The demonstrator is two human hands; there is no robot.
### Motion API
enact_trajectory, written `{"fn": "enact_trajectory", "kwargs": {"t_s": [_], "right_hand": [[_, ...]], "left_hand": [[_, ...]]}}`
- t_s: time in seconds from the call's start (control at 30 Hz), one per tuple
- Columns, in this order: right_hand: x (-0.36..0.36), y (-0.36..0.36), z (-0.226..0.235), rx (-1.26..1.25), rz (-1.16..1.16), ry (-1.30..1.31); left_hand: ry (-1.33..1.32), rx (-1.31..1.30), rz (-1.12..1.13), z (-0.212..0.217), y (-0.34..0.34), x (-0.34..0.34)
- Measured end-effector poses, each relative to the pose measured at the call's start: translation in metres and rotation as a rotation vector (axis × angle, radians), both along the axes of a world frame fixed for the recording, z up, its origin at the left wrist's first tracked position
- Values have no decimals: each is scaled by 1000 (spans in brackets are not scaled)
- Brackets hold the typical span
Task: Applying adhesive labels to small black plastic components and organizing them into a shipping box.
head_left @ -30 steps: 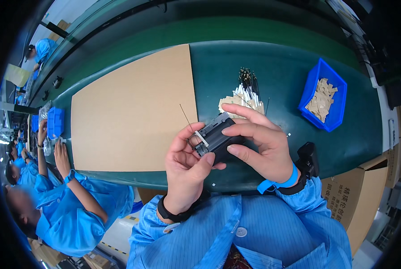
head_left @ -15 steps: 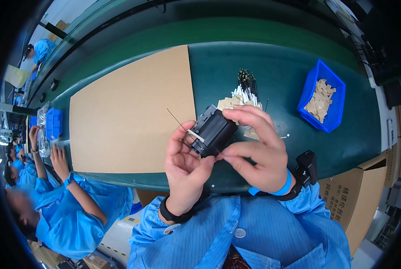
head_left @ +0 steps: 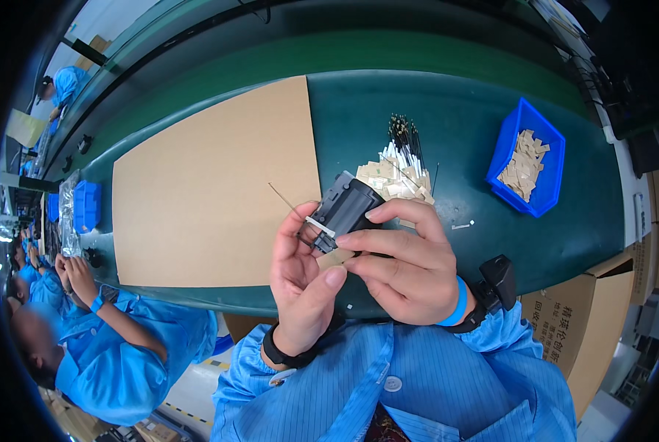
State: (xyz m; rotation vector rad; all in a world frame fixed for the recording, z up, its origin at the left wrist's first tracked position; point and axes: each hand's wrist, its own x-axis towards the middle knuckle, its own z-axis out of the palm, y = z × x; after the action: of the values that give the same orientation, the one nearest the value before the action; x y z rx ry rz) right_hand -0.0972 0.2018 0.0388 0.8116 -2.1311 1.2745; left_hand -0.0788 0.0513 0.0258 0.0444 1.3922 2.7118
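My left hand [head_left: 300,283] and my right hand [head_left: 403,265] together hold a small black box-shaped part [head_left: 344,208] above the near edge of the green belt. A thin wire [head_left: 281,197] sticks out of the part toward the upper left, with a white band near its base. Between my left thumb and right fingers sits a small tan label [head_left: 334,258], pressed against the part's underside. Just beyond the part lies a pile of tan labels and white-sleeved wires [head_left: 395,168].
A large brown cardboard sheet [head_left: 211,184] covers the belt [head_left: 454,125] to the left. A blue bin [head_left: 527,156] of tan labels stands at the right. A cardboard box [head_left: 598,309] sits at my right side. Another person in blue [head_left: 116,331] works at my left.
The black part has been turned and lifted slightly in my hands. My fingers have shifted so that the tan label now sits under the part between left thumb and right fingers.
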Motion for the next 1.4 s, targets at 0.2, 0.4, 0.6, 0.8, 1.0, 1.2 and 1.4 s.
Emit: {"fn": "enact_trajectory", "kwargs": {"t_s": [0.2,0.4,0.6,0.8,1.0,1.2,1.4], "right_hand": [[-2,4,6,-52,-71,-107],[1,2,7,-46,-96,-281],[1,2,3,-119,35,-435],[1,1,4,-107,-26,-383],[1,3,8,1,-62,-258],[-6,68,28,4,-400,-174],[-22,176,28,374,-935,-56]], "left_hand": [[25,-13,55,4,2,0],[151,-110,91,-3,5,1],[237,-186,137,1,5,7],[241,-183,150,0,5,5],[267,-181,133,0,9,4],[80,-67,31,2,7,-1],[-150,81,-102,30,2,1]]}}
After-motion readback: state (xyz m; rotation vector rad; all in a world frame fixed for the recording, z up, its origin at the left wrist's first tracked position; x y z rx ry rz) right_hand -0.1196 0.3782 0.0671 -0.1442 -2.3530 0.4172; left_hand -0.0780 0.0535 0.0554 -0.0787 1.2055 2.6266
